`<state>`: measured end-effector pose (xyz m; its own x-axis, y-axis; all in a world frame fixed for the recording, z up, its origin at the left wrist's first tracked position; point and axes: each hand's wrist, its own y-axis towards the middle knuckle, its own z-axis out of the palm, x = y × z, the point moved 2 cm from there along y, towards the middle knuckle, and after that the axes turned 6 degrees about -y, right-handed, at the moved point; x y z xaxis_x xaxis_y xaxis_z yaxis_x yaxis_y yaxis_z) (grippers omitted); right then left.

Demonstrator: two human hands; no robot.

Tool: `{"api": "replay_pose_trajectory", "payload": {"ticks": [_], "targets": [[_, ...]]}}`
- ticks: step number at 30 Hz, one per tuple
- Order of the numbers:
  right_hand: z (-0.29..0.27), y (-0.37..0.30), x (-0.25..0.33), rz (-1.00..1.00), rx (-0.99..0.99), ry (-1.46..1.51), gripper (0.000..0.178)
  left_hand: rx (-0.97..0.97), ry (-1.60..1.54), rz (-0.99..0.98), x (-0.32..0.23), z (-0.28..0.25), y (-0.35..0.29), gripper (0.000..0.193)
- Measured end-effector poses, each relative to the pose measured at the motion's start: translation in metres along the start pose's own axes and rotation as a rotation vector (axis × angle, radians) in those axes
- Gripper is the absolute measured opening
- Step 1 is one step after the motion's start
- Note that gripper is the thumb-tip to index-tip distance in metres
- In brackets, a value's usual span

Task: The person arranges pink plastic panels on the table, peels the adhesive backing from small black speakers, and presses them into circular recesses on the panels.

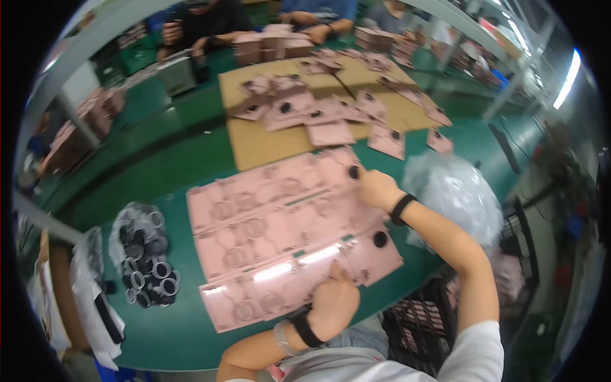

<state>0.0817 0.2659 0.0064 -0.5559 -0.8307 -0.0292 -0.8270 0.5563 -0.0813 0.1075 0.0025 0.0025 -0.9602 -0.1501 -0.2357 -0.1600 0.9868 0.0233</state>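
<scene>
Pink flat panels [273, 239] lie in rows on the green table in front of me, with cut or moulded outlines on their faces. At the far right end of the top row, my right hand [379, 191] has its fingers closed at a black round piece [354, 172], apparently touching it. My left hand [334, 305] rests over the nearest row, index finger stretched onto a glossy panel and the other fingers partly hidden. Another black disc [380, 239] sits on the right end panel of that row. Both wrists wear black bands.
Black and clear rings [149, 270] are heaped at the left on the table [172, 344]. A clear plastic bag [452, 197] lies at the right. Beyond the rows, brown cardboard [245, 146] carries scattered pink pieces. A dark crate [423, 325] stands below right. Other people work across the table.
</scene>
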Motion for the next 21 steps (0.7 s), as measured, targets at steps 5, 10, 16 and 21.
{"api": "replay_pose_trajectory", "payload": {"ticks": [5,10,16,21], "targets": [[-0.015,0.011,0.005,0.026,0.205,-0.140,0.026,-0.055,-0.097,-0.109,-0.001,-0.002,-0.004,0.026],[-0.008,0.024,-0.002,-0.114,0.346,-0.118,0.032,-0.041,-0.134,-0.117,-0.002,-0.004,0.002,0.023],[0.001,0.023,0.001,0.036,0.353,-0.082,0.047,-0.212,-0.567,0.124,0.005,-0.041,-0.001,0.033],[-0.018,0.033,0.004,-0.002,0.420,-0.108,0.056,-0.285,-0.748,0.129,0.002,-0.062,0.001,0.044]]}}
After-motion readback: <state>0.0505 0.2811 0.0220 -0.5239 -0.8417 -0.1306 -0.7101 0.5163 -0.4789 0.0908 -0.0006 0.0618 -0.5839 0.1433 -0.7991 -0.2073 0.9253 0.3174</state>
